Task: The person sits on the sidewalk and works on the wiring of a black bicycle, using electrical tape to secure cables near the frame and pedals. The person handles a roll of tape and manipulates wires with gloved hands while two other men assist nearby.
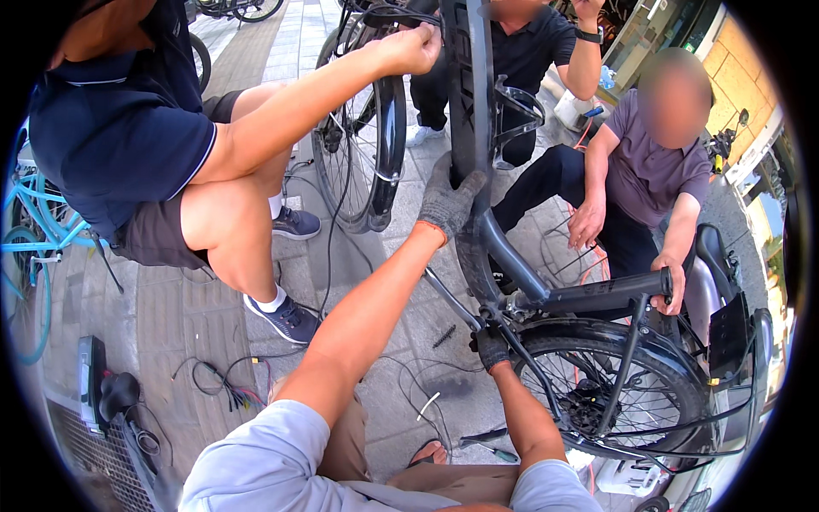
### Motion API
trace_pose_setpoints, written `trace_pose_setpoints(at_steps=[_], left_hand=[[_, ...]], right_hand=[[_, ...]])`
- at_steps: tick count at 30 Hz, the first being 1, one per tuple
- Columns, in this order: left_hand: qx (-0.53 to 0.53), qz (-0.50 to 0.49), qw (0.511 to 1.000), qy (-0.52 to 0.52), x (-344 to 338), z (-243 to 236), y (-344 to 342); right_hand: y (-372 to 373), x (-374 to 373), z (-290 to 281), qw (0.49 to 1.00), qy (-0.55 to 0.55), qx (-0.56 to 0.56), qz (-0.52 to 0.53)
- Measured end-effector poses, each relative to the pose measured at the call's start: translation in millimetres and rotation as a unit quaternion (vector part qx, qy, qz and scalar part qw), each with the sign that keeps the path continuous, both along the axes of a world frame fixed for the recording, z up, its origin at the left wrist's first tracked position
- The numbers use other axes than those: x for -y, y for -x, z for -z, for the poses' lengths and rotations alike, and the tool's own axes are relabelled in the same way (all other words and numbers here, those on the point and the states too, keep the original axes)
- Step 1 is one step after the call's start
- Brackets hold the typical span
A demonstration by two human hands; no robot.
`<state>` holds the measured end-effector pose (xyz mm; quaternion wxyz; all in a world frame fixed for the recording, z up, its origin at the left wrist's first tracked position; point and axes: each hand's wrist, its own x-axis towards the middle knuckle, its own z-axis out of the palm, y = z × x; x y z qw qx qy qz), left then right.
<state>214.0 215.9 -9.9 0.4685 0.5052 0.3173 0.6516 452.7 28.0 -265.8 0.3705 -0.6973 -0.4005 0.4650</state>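
Observation:
A dark grey bicycle frame (514,269) stands tilted in front of me, its rear wheel (610,392) at the lower right and its front wheel (363,162) further off. My left hand (450,198), in a grey knitted glove, is wrapped round the frame's thick tube. Lower down, my right hand (490,346), in a dark glove, is closed at the crank area below the frame joint. What its fingers hold is hidden there. A slim dark bar (452,299) slants down to that joint from the left.
A person in navy (128,145) reaches to the handlebar from the left. A seated person (653,171) holds the seat tube's end (667,282); another person (525,51) crouches behind. Loose cables (226,388), a battery pack (91,384), a saddle (119,394) and a screwdriver (503,455) lie around.

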Motion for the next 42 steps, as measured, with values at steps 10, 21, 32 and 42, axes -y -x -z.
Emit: trace_pose_setpoints(at_steps=[10,21,32,42], left_hand=[[0.010,-0.005,1.000,-0.002,2,2,-9],[0.019,0.025,1.000,0.005,1,-1,-11],[0.010,0.007,1.000,0.016,8,-3,4],[0.014,0.010,1.000,0.017,3,-2,3]], right_hand=[[-29,-28,58,0.867,-0.096,0.460,-0.164],[-35,-35,75,0.744,-0.048,0.641,-0.184],[-15,-42,65,0.846,-0.020,0.494,-0.199],[-38,-60,117,0.859,-0.014,0.469,-0.203]])
